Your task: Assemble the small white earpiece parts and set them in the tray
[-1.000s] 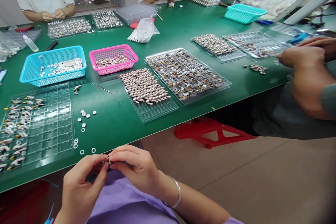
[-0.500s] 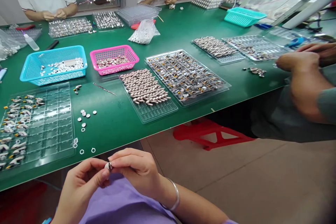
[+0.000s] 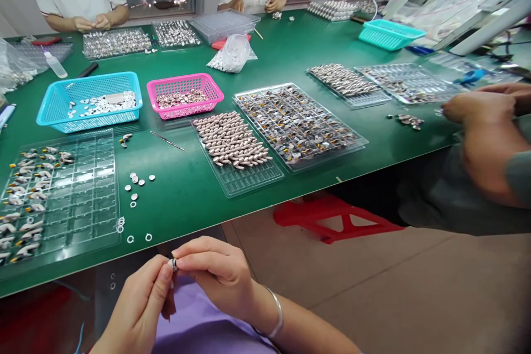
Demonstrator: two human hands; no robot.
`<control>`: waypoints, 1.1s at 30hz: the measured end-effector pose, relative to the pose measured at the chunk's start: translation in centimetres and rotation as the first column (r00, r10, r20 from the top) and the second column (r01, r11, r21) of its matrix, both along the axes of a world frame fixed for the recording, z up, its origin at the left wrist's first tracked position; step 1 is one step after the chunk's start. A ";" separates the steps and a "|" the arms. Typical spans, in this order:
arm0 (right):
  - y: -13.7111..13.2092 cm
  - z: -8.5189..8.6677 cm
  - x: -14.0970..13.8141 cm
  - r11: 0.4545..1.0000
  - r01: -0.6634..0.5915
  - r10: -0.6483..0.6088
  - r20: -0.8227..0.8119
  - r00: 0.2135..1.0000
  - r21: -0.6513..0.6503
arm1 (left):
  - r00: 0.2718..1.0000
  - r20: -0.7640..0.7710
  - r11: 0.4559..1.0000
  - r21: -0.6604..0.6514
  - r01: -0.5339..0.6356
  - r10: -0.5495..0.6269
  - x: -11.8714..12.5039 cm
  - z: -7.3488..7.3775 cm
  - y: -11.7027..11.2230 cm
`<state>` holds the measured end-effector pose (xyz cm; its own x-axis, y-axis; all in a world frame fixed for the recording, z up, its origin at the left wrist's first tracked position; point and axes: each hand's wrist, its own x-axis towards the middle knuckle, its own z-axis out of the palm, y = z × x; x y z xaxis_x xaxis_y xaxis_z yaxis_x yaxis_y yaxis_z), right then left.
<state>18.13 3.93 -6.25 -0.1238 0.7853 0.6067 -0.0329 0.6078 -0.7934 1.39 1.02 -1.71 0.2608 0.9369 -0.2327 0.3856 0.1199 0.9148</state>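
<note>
Above my lap, close to the table's front edge, both my hands meet on one small white earbud part with a dark band (image 3: 172, 263). The thumb and fingers of my left hand (image 3: 139, 301) pinch it from the left. From the right, the fingertips of my right hand (image 3: 219, 271) press on it; fingers hide most of it. On the table ahead lie thin white rings (image 3: 148, 237) and several small round white caps (image 3: 141, 182). A clear compartment tray (image 3: 89, 188) at the left is partly filled with earbud pieces (image 3: 35, 195) bearing yellow tabs.
A blue basket (image 3: 45, 109) and a pink basket (image 3: 155, 100) hold small parts. Tweezers (image 3: 168, 141) lie before them. Trays of beige stems (image 3: 232, 141) and wired parts (image 3: 298, 124) stand mid-table. A co-worker's arm (image 3: 485, 127) is at right, above a red stool (image 3: 332, 218).
My left hand has turned, its fingers now straighter and its thumb raised beside the earbud part. My right hand keeps its pinch. The whole view has shifted slightly.
</note>
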 end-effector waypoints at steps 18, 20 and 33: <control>-0.4 0.3 0.1 1.000 0.005 -0.005 0.017 1.000 0.007 | 0.984 -0.176 0.946 0.322 0.042 0.016 0.0 -0.1 -0.2; -0.4 0.3 0.1 1.000 0.005 -0.006 0.031 1.000 0.024 | 0.984 -0.176 0.950 0.311 0.038 0.019 0.0 -0.2 -0.3; -0.6 0.7 0.2 1.000 -0.002 0.001 0.036 0.999 0.029 | 0.998 -0.061 0.994 0.110 0.024 -0.017 -0.2 -0.3 -0.6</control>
